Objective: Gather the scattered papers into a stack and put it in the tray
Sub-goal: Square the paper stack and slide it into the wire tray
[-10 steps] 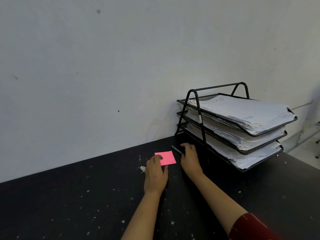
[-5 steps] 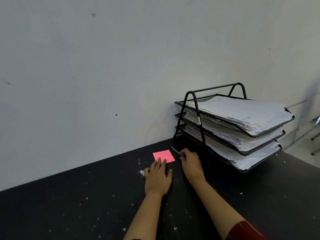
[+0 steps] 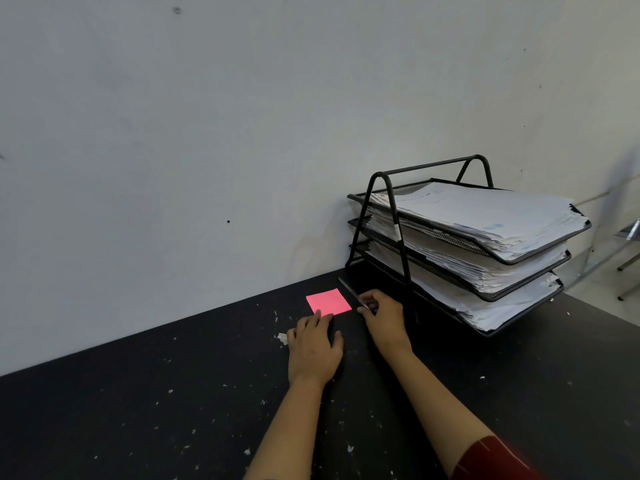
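A pink square note [image 3: 329,301] lies flat on the black table [image 3: 138,410] near the wall. My left hand [image 3: 314,346] rests palm down just in front of it, straight fingertips touching its near edge. My right hand [image 3: 382,318] is to the right of the note, fingers curled round a thin dark pen [image 3: 349,291] that lies slanted on the table. A black three-tier wire tray [image 3: 388,209] stands at the right, each tier filled with white papers [image 3: 485,216].
The white wall [image 3: 242,133] runs along the table's far edge. Small white scraps [image 3: 282,337] speckle the tabletop. The table's right edge drops to a light floor with metal furniture legs [image 3: 627,265].
My left hand slid back off the pink note, uncovering most of it. My right hand closed round the pen. The view shifted slightly.
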A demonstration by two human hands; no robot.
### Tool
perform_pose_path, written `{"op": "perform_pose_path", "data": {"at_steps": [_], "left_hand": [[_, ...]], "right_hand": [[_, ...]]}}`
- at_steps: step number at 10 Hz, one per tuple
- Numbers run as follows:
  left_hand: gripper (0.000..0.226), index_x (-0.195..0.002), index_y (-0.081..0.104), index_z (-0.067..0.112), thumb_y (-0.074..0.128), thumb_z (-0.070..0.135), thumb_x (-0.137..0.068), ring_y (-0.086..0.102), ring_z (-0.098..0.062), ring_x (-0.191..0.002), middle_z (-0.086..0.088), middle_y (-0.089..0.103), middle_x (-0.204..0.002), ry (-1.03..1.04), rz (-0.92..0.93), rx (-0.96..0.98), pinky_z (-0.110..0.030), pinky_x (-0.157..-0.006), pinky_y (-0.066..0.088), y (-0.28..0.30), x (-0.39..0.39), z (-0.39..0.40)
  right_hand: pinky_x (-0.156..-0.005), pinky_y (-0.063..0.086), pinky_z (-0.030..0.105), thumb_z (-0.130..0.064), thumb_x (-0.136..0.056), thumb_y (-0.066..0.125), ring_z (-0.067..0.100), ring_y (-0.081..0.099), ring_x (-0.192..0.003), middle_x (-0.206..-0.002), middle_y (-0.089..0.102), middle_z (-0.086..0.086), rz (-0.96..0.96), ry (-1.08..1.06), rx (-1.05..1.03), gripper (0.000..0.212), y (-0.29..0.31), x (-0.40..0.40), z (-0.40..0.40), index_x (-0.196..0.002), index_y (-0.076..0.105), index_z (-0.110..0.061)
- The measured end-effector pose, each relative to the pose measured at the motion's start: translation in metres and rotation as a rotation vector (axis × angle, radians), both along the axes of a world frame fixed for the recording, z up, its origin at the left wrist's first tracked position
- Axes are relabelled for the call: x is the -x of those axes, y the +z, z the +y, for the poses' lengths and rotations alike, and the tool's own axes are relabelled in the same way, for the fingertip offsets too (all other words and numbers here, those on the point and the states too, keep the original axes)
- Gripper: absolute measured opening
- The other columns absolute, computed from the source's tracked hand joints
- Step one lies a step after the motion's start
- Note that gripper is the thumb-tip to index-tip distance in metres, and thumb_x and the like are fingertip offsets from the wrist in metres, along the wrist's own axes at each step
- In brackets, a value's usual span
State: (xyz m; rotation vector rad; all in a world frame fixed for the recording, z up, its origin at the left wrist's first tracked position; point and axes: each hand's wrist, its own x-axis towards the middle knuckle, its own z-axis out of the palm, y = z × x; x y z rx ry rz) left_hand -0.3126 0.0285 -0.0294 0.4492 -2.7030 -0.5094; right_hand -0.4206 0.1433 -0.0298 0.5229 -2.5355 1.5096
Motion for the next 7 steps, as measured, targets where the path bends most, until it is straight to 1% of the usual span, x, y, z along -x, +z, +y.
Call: {"op": "perform_pose_path", "data": {"at_steps": [1,2,4,6,7], "left_hand": [[0.049,-0.143,0.038,0.027,0.036,0.041,-0.097,0.023,-0.012,-0.141,0.005,0.030,-0.153,-0.001,-0.017,0.005,-0.036,-0.116,0.013,0.0002,0.0002,0.0003],[0.049,-0.145,0.035,0.029,0.035,0.040,-0.098,0.017,-0.012,-0.144,0.005,0.027,-0.155,-0.005,-0.036,-0.013,-0.042,-0.120,0.003,0.0003,-0.0003,0.0003],[0.050,-0.149,0.025,0.030,0.028,0.040,-0.100,0.009,-0.010,-0.146,0.007,0.016,-0.158,-0.025,-0.095,0.019,-0.044,-0.119,-0.002,0.0022,-0.0007,0.0012],[0.051,-0.150,0.021,0.031,0.027,0.041,-0.100,0.007,-0.009,-0.147,0.007,0.014,-0.159,-0.025,-0.115,0.017,-0.045,-0.119,-0.002,0.0017,-0.0013,0.0008],[0.054,-0.151,0.018,0.029,0.029,0.041,-0.100,0.006,-0.010,-0.147,0.005,0.009,-0.160,-0.018,-0.075,0.008,-0.043,-0.120,-0.002,0.0004,-0.0021,0.0022]], "right_hand": [[-0.085,0.049,0.020,-0.008,-0.087,0.066,0.008,0.059,-0.093,-0.102,0.065,0.001,-0.017,0.018,0.022,0.024,0.0008,-0.0010,-0.0002,-0.110,0.066,-0.012],[-0.079,0.041,0.009,-0.007,-0.087,0.063,0.005,0.058,-0.093,-0.105,0.065,0.000,-0.006,0.031,0.001,0.028,0.0018,-0.0025,-0.0007,-0.114,0.065,-0.011],[-0.093,0.046,0.019,-0.004,-0.090,0.057,0.011,0.060,-0.109,-0.117,0.065,0.003,-0.014,0.022,-0.017,0.033,0.0001,-0.0018,-0.0009,-0.121,0.063,-0.014],[-0.092,0.043,0.016,-0.007,-0.092,0.057,0.012,0.059,-0.112,-0.121,0.063,0.003,-0.020,0.045,-0.037,0.033,-0.0011,-0.0016,0.0009,-0.124,0.062,-0.013],[-0.092,0.043,0.017,-0.009,-0.091,0.059,0.010,0.057,-0.109,-0.122,0.061,0.004,-0.021,0.047,-0.027,0.037,-0.0007,-0.0029,0.0004,-0.128,0.058,-0.015]]}}
